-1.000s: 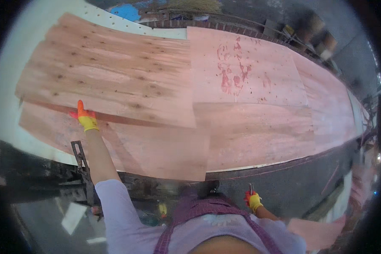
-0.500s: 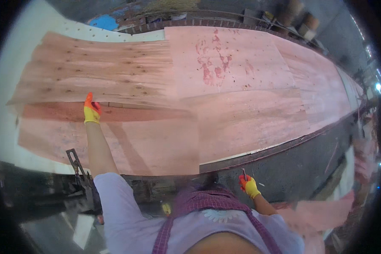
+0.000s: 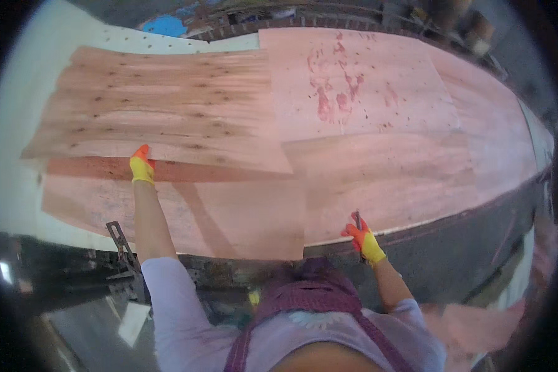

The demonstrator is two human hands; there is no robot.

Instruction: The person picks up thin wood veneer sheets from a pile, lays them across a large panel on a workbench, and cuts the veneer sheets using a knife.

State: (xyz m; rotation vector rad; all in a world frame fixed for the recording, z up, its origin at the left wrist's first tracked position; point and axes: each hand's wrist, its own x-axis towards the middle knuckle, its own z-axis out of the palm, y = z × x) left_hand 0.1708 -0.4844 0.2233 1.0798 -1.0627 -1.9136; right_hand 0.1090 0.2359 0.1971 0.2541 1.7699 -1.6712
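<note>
A thin wood veneer sheet (image 3: pixel 167 93) with brown streaks and dark knots lies at the far left. Its near edge is gripped by my left hand (image 3: pixel 143 166), in an orange and yellow glove, and is raised a little, leaving a shadowed gap. Below that edge spreads a plainer pinkish veneer sheet (image 3: pixel 242 214). My right hand (image 3: pixel 366 242), gloved alike, is closed around a slim dark tool (image 3: pixel 357 218) pointing up; its exact kind is too small to tell. That hand hovers over the near edge of another pinkish veneer sheet (image 3: pixel 390 173).
A red-stained veneer sheet (image 3: pixel 353 80) lies at the far middle. Near my left arm stands a dark metal bracket (image 3: pixel 119 239). Pinkish veneer scraps (image 3: pixel 477 328) lie at the lower right. A blue item (image 3: pixel 165 26) sits behind the far edge.
My right hand has moved up and forward with the slim tool, from beside the stack to over its near edge. The near edge of the knotted sheet has shifted toward me; my left hand still grips it.
</note>
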